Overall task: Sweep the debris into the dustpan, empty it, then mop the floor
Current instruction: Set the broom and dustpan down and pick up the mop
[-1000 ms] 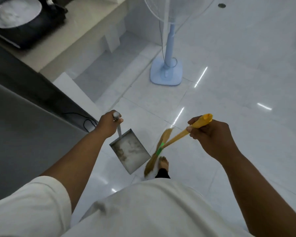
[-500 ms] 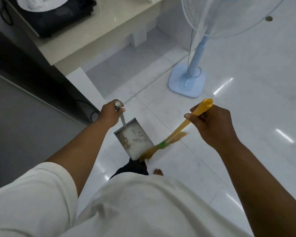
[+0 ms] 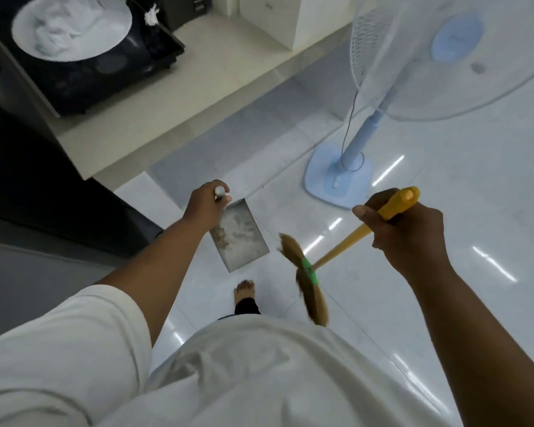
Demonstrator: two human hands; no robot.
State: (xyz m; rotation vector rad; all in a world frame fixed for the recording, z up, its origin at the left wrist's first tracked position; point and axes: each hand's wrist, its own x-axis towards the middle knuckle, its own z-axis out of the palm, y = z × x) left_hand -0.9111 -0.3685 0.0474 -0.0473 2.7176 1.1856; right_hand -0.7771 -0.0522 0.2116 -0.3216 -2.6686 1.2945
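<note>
At frame centre, debris is already held in the dustpan (image 3: 239,237) gripped by the left hand (image 3: 204,208), the broom (image 3: 336,251) is grasped by the right hand (image 3: 404,229); emptying and mopping remain.

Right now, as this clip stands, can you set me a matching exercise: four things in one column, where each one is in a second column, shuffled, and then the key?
Things
1. metal dustpan
2. broom
3. pedestal fan
4. black cooktop

Places
A. gripped in the right hand by its yellow handle
B. on the pale counter, upper left, with a white plate on it
C. held in the left hand, carrying debris
D. standing on the white floor tiles

Pairs: 1-C, 2-A, 3-D, 4-B
</note>
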